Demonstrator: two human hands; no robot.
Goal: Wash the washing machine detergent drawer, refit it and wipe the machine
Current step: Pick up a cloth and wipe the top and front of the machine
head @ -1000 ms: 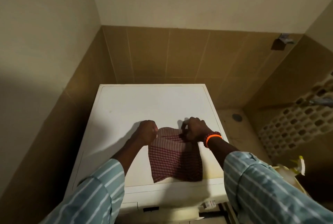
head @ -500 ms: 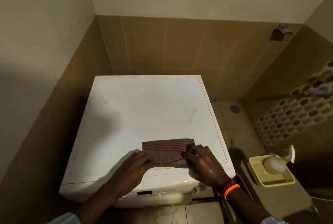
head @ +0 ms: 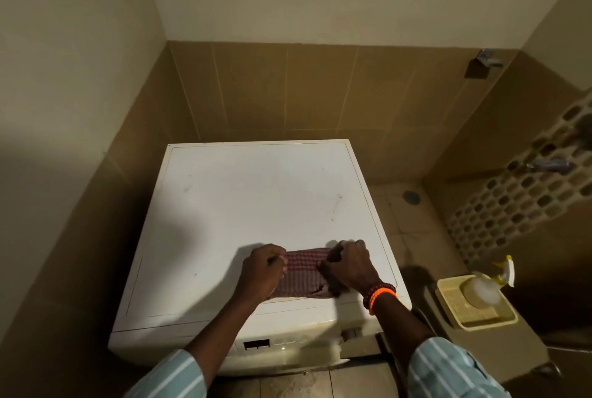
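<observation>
A white washing machine [head: 243,202] stands in a tiled corner, seen from above. A red checked cloth [head: 299,272] lies folded on its top near the front edge. My left hand [head: 261,271] grips the cloth's left end. My right hand [head: 349,264], with an orange bead bracelet at the wrist, pinches the cloth's right end. Both hands rest on the machine's top. The control panel [head: 256,344] shows on the front below my arms. Whether the detergent drawer is in its slot I cannot tell.
Brown tiled walls close in behind and left of the machine. To the right, a yellow tray [head: 474,306] holding a spray bottle [head: 483,290] sits on a low ledge. A floor drain [head: 411,196] lies beyond the machine's right side. Two taps [head: 488,56] stick out of the right wall.
The cloth has been folded from a large spread square into a narrow strip near the front edge. Both hands moved back toward me and now grip its two ends.
</observation>
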